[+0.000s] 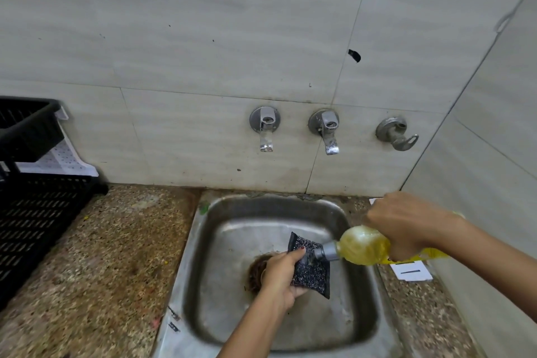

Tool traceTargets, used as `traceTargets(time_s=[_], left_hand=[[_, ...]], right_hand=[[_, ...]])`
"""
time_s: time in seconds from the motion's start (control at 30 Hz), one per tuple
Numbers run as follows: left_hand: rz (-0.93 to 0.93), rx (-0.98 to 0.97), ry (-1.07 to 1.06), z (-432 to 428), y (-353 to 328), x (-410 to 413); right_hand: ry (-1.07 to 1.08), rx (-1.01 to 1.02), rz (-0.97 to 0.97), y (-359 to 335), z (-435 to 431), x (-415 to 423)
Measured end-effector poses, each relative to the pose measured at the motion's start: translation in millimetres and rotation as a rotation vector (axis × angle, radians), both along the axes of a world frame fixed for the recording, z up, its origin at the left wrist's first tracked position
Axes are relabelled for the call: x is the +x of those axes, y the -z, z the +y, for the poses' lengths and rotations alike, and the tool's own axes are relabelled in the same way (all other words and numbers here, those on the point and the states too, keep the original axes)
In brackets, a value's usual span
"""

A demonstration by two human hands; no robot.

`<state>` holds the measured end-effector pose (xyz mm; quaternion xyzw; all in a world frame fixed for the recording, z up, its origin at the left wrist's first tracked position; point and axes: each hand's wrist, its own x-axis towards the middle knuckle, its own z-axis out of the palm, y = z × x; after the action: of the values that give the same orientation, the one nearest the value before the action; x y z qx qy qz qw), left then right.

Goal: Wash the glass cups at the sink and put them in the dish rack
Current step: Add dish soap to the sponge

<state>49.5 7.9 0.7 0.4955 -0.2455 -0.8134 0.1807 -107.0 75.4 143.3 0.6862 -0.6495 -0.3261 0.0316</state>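
Over the steel sink (353, 325), my left hand (280, 276) grips a dark speckled scrub pad (312, 270). My right hand (406, 225) holds a tilted bottle of yellow dish soap (361, 245), its grey nozzle touching the pad's face. A black slotted dish rack (37, 212) stands on the counter at the far left. No glass cup shows in this view.
Three wall taps: left (266, 128), middle (327, 129), right (396, 134), above the sink. A speckled stone counter (116, 256) lies between sink and rack. A white perforated tray (62, 158) leans behind the rack. White paper (411, 270) lies right of the sink. The drain (257, 270) looks brown.
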Motion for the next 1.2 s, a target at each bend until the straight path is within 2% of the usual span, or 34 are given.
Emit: traceTargets(time_s=[0.2, 0.3, 0.4, 0.47, 0.7, 0.8, 1.07, 1.2], left_hand=[[0.005, 0.032, -0.008, -7.6, 10.6, -6.8], [0.009, 0.040, 0.010, -11.3, 15.8, -11.8], [0.007, 0.033, 0.023, -13.5, 20.0, -15.7], [-0.017, 0.021, 0.023, -15.5, 21.5, -18.9], [-0.089, 0.009, 0.035, -26.5, 32.5, -33.2], [-0.097, 0.018, 0.034, -33.3, 39.3, -37.0], [-0.171, -0.002, 0.050, -47.9, 54.9, -40.7], [-0.162, 0.032, 0.054, -47.2, 54.1, -49.3]], right_hand=[[0.221, -0.184, -0.326, 31.7, 26.8, -54.0], [0.454, -0.352, -0.637, 53.6, 48.4, -67.4], [0.656, -0.653, -0.907, 78.2, 60.3, -75.5], [0.820, -0.873, -0.993, 93.0, 57.8, -84.3], [1.224, -1.456, -1.101, 129.3, 11.1, -138.4], [1.293, -1.610, -1.148, 150.5, -14.0, -163.8], [1.206, -1.769, -1.149, 196.8, -46.3, -189.0], [1.155, -1.730, -1.090, 217.3, -35.9, -194.8]])
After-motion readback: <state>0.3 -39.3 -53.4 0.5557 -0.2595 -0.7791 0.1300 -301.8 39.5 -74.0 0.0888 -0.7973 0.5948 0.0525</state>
